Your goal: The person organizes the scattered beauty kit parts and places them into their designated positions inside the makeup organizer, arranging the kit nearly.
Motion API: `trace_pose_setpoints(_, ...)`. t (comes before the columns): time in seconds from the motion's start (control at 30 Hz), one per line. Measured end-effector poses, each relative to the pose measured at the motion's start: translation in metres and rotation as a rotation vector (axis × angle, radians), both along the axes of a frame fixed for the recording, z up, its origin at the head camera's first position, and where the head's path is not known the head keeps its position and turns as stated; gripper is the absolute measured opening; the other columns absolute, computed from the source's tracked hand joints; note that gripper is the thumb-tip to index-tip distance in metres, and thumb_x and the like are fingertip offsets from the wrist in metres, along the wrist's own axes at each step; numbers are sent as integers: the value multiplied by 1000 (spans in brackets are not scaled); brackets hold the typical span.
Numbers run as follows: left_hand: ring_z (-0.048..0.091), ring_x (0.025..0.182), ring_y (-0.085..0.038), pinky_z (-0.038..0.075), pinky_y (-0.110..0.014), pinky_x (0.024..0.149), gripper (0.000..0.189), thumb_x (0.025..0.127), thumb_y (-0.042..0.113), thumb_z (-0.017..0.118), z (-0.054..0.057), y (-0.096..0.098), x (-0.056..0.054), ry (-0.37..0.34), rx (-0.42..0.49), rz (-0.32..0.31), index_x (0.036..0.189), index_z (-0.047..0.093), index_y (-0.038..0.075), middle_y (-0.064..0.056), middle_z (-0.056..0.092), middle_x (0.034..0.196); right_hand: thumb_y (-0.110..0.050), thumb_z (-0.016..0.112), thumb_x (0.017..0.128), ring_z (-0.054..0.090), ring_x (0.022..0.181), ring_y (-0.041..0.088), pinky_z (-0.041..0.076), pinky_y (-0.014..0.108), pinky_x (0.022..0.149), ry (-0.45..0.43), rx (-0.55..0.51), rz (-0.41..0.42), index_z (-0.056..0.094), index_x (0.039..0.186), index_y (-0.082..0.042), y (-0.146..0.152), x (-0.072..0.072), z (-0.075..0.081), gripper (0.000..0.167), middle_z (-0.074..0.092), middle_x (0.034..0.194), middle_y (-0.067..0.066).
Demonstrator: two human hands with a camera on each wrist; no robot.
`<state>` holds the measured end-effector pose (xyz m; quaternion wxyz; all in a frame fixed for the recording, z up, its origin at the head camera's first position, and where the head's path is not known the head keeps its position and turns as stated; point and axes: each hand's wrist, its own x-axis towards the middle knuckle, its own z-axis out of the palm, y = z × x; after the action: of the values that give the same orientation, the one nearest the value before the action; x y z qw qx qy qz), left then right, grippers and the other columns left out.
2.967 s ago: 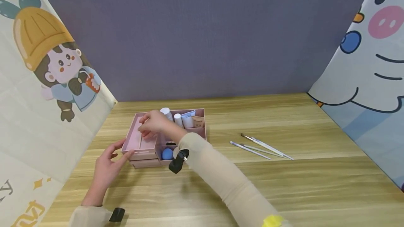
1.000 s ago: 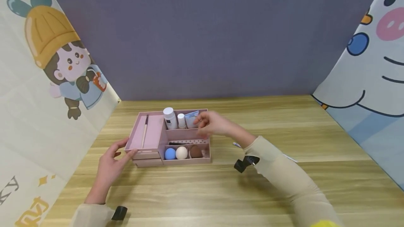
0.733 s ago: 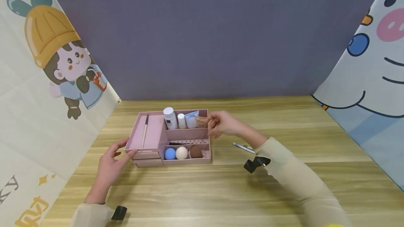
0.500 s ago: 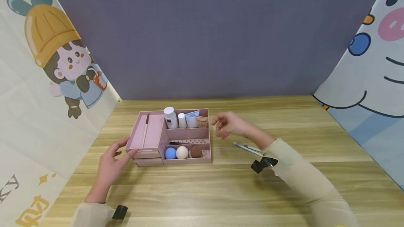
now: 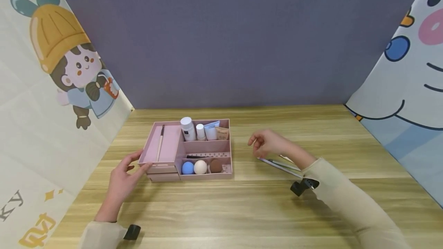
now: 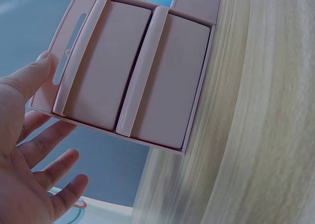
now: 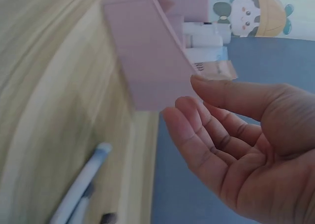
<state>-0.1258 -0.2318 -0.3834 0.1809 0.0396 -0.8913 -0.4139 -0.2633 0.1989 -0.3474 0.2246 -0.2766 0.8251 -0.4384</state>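
A pink desktop organizer stands on the wooden table. My left hand holds its front left corner, thumb on the front and fingers at the side. The left wrist view shows its two front drawers, both pushed in. One makeup brush lies in the top left tray. My right hand hovers right of the organizer with loosely bent fingers, nothing between them. Under and beside it lie several makeup brushes on the table, partly hidden by the hand and forearm; the right wrist view shows brush ends below the fingers.
The organizer's back compartment holds a white bottle, a smaller white-capped bottle and two tubes. Blue, cream and brown makeup sponges sit in the front, behind them a black pencil-like item. A grey-blue wall closes off the back.
My right hand has left the top left tray, where a makeup brush now lies, and moved right past the organizer to the brushes on the table. My left hand stays at the corner.
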Motion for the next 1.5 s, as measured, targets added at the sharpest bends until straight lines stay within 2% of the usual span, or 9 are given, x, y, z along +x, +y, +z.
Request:
trace_pose_setpoints(0.27, 53, 119, -34, 40, -40, 93, 49, 93, 21, 73, -1, -1, -1, 16, -9, -7, 132, 57, -4, -25, 60, 131, 11, 74, 78, 63, 58, 25, 57, 48, 58, 22, 85, -40, 58, 112, 14, 12, 0, -10, 38, 65, 78, 10)
trace_pose_setpoints(0.43, 54, 117, -32, 40, -37, 92, 48, 93, 20, 73, -2, -1, 0, 23, -18, -3, 132, 57, -4, -25, 61, 130, 10, 76, 75, 63, 56, 21, 57, 41, 55, 56, 137, -23, 60, 109, 12, 20, -3, -16, 37, 66, 75, 7)
trace_pose_setpoints(0.7, 52, 121, -36, 39, -46, 96, 52, 94, 24, 72, -1, -2, 0, -13, 6, -5, 134, 55, -4, -26, 58, 133, 11, 76, 73, 55, 50, 14, 48, 27, 49, 84, 221, -11, 61, 104, 7, 30, -2, -22, 35, 63, 69, 5)
trace_pose_setpoints(0.93, 51, 123, -37, 39, -47, 97, 53, 94, 27, 72, -1, -4, -1, -32, 20, -3, 135, 55, -2, -25, 57, 134, 13, 77, 67, 56, 54, 12, 50, 26, 48, 113, 258, -26, 61, 101, 5, 35, -2, -29, 37, 63, 69, 4)
trace_pose_setpoints(1.23, 49, 124, -39, 38, -53, 100, 55, 94, 27, 72, 1, -3, -1, -38, 35, -13, 136, 54, -3, -27, 56, 135, 13, 78, 65, 52, 54, 12, 46, 26, 49, 213, 328, -25, 64, 98, 1, 40, 2, -34, 38, 59, 66, 0)
trace_pose_setpoints(1.37, 49, 124, -38, 38, -51, 99, 54, 94, 26, 72, 3, -3, -1, -35, 31, -11, 135, 55, -3, -26, 56, 134, 15, 74, 61, 50, 58, 12, 44, 26, 51, 269, 364, -23, 65, 93, -1, 40, 5, -35, 37, 57, 65, -1)
trace_pose_setpoints(1.5, 50, 123, -38, 39, -51, 99, 53, 94, 24, 72, 3, -2, 0, -30, 19, -11, 135, 55, -4, -27, 57, 134, 17, 69, 57, 50, 58, 12, 43, 25, 51, 287, 406, -23, 66, 91, -4, 39, 8, -37, 41, 56, 64, -2)
